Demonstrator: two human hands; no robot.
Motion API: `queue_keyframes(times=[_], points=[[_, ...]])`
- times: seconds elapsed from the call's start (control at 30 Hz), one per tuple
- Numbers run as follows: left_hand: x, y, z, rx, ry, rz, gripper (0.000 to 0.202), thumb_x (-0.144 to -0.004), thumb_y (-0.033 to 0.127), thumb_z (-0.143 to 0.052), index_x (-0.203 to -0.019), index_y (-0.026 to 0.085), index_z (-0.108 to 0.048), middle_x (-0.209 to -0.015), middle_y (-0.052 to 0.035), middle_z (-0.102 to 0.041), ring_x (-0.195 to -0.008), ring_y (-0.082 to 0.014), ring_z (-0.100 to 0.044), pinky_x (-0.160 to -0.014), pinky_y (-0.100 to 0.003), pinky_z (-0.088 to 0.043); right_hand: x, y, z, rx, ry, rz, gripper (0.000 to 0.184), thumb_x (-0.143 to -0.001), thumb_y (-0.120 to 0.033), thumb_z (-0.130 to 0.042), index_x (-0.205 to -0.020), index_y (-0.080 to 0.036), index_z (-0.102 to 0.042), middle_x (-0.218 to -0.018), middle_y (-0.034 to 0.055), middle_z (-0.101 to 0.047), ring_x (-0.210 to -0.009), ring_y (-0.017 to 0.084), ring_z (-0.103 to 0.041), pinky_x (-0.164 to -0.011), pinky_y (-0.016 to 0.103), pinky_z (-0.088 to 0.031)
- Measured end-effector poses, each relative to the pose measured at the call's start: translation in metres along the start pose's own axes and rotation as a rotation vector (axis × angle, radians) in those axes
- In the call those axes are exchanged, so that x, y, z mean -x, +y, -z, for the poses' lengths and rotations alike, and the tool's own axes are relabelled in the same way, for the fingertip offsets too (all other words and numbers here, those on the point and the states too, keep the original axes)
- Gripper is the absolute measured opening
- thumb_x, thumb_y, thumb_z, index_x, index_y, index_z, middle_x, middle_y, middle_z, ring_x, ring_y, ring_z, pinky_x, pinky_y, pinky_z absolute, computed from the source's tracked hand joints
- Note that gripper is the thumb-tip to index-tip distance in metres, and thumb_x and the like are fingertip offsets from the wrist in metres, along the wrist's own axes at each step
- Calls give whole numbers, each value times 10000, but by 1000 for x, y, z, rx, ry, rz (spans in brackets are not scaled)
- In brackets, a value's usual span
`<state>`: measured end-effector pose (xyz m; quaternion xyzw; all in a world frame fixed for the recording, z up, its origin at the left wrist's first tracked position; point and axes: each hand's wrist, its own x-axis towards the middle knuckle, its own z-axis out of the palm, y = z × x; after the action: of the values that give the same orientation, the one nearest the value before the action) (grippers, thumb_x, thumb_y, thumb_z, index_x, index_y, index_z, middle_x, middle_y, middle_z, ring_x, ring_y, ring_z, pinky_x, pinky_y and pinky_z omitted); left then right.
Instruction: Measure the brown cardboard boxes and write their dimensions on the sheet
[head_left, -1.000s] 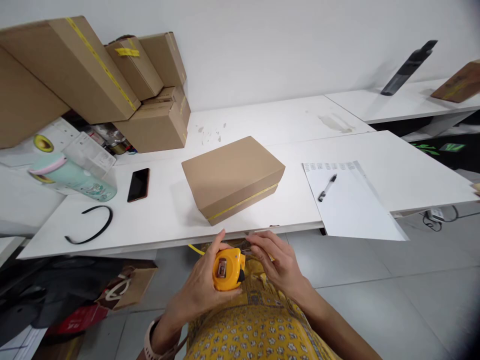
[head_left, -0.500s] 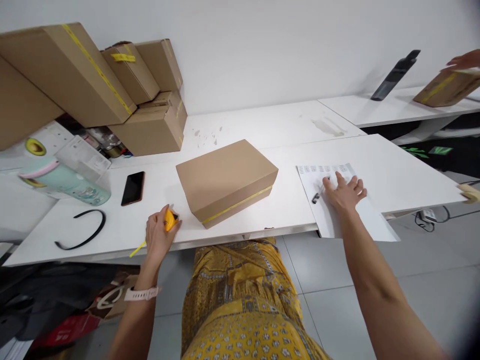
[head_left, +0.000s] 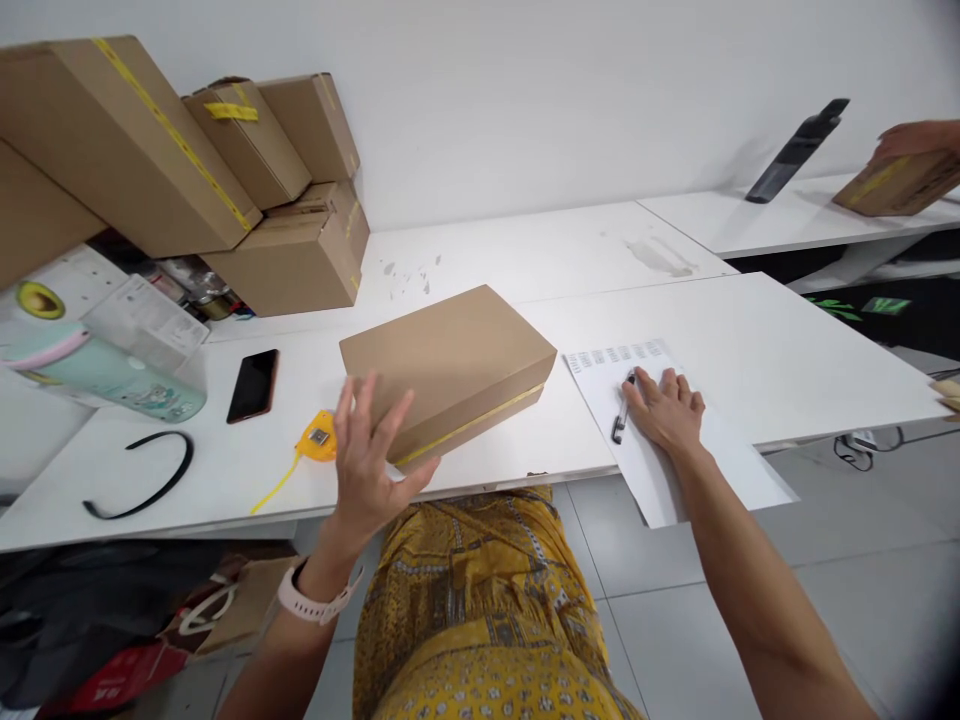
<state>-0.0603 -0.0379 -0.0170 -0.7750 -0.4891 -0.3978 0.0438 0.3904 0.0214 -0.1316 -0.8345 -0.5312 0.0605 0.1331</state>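
My left hand hovers open with fingers spread, just in front of the near left corner of a brown cardboard box sealed with yellow tape. A yellow tape measure lies on the white table left of that hand, a short length of its tape pulled out. My right hand rests flat on a white sheet of paper that overhangs the table edge. Its fingers lie beside a black pen on the sheet.
Stacked cardboard boxes fill the back left. A black phone, a mint bottle and a black curved band lie at the left. Another person's hand holds a box on the far right table. Bags sit on the floor.
My left hand set the tape measure down on the table and moved right to the box. My right hand went to the paper and slid it and the pen leftward.
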Motion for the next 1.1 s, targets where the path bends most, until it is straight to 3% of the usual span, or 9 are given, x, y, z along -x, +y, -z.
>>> queue_keyframes(times=[0.13,0.27,0.37,0.5,0.63,0.83,0.97,1.03,1.1], points=[[-28,-26,-22,-1,-38,26,453,-886,423,-701,-1306,263,-643,-1472,-101,-570,-1450,-348,-432,-1175,-563,-365,22,-18,-6,49,3,59,674,-991,-632,-252,-1538,-290,-449,-1661,143,-272,-1537,354,-206,-1188,605,-182],[-63,-67,-47,-31,22,49,435,-888,458,-697,-1265,242,-680,-1411,-99,-634,-1421,-328,-478,-1172,-531,-389,40,-30,-9,51,30,114,659,-995,-619,-275,-1524,-282,-475,-1646,157,-305,-1530,362,-232,-1192,593,-191],[-89,-82,-66,-53,44,83,404,-894,423,-688,-1246,225,-700,-1394,-104,-648,-1402,-329,-498,-1167,-524,-397,55,-40,-12,45,46,151,642,-1001,-599,-288,-1513,-271,-493,-1641,156,-319,-1527,368,-243,-1191,599,-200],[-116,-84,-90,-14,-17,46,403,-902,380,-690,-1262,200,-694,-1403,-122,-639,-1412,-324,-485,-1172,-521,-389,84,-68,-22,17,79,276,589,-1005,-564,-350,-1486,-272,-523,-1622,144,-369,-1519,361,-273,-1184,607,-235],[-131,-79,-109,57,-77,-5,413,-911,365,-694,-1284,187,-673,-1428,-125,-620,-1432,-316,-459,-1168,-539,-391,116,-114,-39,-28,188,409,530,-996,-507,-429,-1453,-268,-553,-1564,157,-453,-1490,372,-330,-1163,623,-273],[-149,-73,-128,127,-123,-57,404,-902,328,-716,-1275,179,-669,-1438,-127,-610,-1437,-312,-456,-1178,-532,-384,139,-177,-52,-140,201,359,542,-1014,-461,-368,-1461,-199,-527,-1537,227,-455,-1466,437,-329,-1111,733,-228],[-140,-49,-115,138,-136,-58,420,-905,247,-688,-1316,176,-632,-1479,-119,-573,-1476,-305,-396,-1209,-530,-341,142,-193,-48,-199,165,296,579,-1017,-378,-306,-1527,-124,-406,-1565,266,-389,-1452,437,-323,-1108,758,-160],[-110,-27,-102,136,-59,-30,442,-941,221,-621,-1379,196,-576,-1505,-107,-546,-1500,-287,-355,-1225,-532,-314,143,-193,-44,-232,174,277,568,-1004,-354,-320,-1511,-115,-414,-1519,267,-433,-1399,418,-375,-1110,726,-180],[-65,-5,-90,171,1,29,433,-981,284,-572,-1406,215,-538,-1473,-109,-573,-1461,-275,-422,-1201,-516,-361,145,-191,-39,-251,181,258,518,-988,-341,-368,-1445,-133,-495,-1383,243,-542,-1282,398,-457,-1080,670,-253]])
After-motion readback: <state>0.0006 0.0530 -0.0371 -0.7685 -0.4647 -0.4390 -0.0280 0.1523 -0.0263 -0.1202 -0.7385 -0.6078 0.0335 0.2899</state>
